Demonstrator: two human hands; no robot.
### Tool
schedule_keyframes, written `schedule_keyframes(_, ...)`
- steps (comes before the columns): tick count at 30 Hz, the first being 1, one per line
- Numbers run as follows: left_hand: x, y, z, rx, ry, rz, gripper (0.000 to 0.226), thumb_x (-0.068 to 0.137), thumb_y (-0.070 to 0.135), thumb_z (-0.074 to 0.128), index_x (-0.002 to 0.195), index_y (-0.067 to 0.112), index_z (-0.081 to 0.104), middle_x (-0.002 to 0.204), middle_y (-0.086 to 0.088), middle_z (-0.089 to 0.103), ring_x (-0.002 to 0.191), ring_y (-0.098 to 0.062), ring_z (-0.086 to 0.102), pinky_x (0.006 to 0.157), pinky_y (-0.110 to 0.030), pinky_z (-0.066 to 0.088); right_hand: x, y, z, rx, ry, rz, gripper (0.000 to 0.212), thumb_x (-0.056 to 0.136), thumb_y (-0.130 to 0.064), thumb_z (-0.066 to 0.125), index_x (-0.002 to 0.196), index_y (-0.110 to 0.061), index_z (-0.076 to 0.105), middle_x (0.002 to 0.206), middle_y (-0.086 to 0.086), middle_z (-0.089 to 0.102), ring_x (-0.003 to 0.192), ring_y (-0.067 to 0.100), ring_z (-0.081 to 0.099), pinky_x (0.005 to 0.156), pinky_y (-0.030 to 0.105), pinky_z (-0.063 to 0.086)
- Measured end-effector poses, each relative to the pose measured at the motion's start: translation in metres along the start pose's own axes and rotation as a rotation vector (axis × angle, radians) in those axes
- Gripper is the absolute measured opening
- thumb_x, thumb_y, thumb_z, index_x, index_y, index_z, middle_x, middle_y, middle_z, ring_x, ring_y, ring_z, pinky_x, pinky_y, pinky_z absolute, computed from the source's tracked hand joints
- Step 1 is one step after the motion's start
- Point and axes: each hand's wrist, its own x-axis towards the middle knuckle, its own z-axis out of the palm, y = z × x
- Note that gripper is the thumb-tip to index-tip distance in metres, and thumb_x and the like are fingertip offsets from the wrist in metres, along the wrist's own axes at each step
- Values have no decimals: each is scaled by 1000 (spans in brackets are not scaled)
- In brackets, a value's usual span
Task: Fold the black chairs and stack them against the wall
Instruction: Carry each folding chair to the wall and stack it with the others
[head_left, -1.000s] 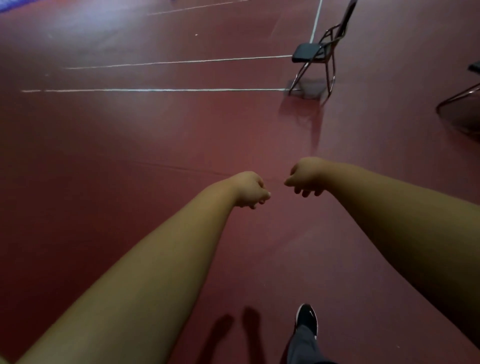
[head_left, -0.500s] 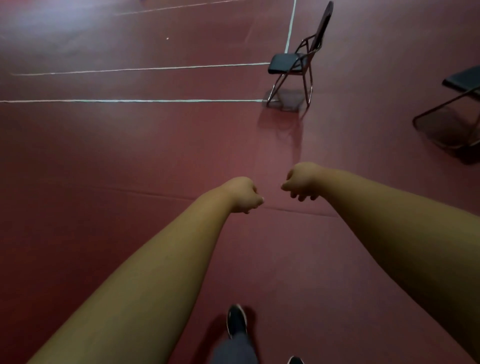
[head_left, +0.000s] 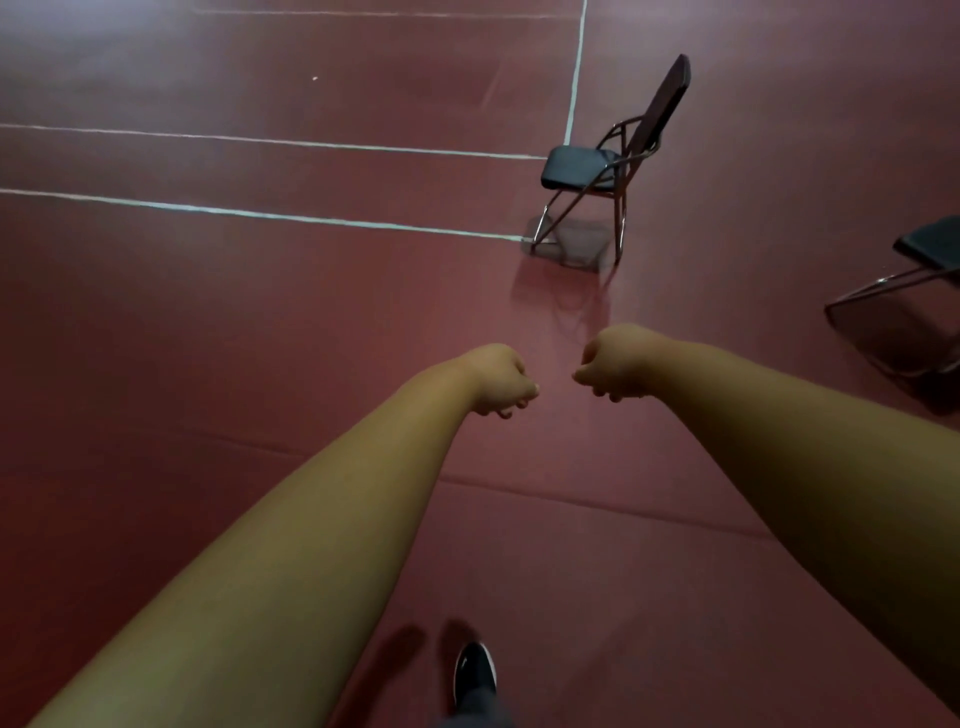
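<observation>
Beyond left hand (head_left: 500, 378) and right hand (head_left: 619, 362), fingers (head_left: 598, 387) curled empty: unfolded black chair (head_left: 581, 167), padded seat.

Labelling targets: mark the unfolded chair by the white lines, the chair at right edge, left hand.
folding chair (head_left: 576, 167): head view, seat pad
right-edge chair (head_left: 932, 243): head view, seat
left hand (head_left: 498, 376): head view, back of hand
</observation>
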Motion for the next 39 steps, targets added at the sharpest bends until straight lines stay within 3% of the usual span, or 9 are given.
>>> schedule_keyframes(3,32,2,-44,-5,15,31,26,102,29,63,99,6,74,103,-5,78,76,-20,73,65,-34,52,34,-12,-31,-14,23,-22,36,103,-34,55,97,-10,80,88,5,80,76,19,78,74,30,63)
schedule_keyframes(14,184,61,-106,77,-65,71,26,103,29,62,105,5,73,105,-5,78,91,-26,78,68,-35,53,160,46,-99,11,1,-3,37,103,-34,54,96,-9,80,89,6,80,80,22,78,75,32,61)
schedule_keyframes(19,283,96,-129,136,-59,59,26,99,34,64,98,10,75,100,-8,80,87,-24,78,70,-36,59,250,107,-138,67,-12,12,36,103,-31,55,96,-5,80,87,7,80,74,20,78,59,24,56)
schedule_keyframes(24,365,141,-174,96,-23,-12,26,98,32,63,98,10,75,99,-10,80,92,-30,78,70,-36,58,333,168,-197,115,-26,37,36,102,-27,54,90,-3,79,53,-2,67,35,7,59,35,13,36)
schedule_keyframes(31,462,202,-223,63,33,18,21,102,26,60,104,9,73,102,-5,79,77,-16,72,67,-32,55,427,239,-269,195,17,55,35,102,-25,53,88,-4,77,82,7,79,55,15,71,35,15,39)
schedule_keyframes(35,522,226,-243,64,12,31,23,102,27,59,104,9,74,101,-3,79,81,-19,75,71,-34,57,471,264,-291,159,-6,51,36,102,-26,52,87,-6,79,82,7,79,51,12,68,40,18,42)
schedule_keyframes(39,594,250,-263,48,-26,73,22,103,27,59,106,12,74,103,-1,79,82,-18,76,72,-33,57,528,288,-315,143,-16,74,37,101,-28,52,90,-7,79,83,7,80,69,19,77,46,22,46)
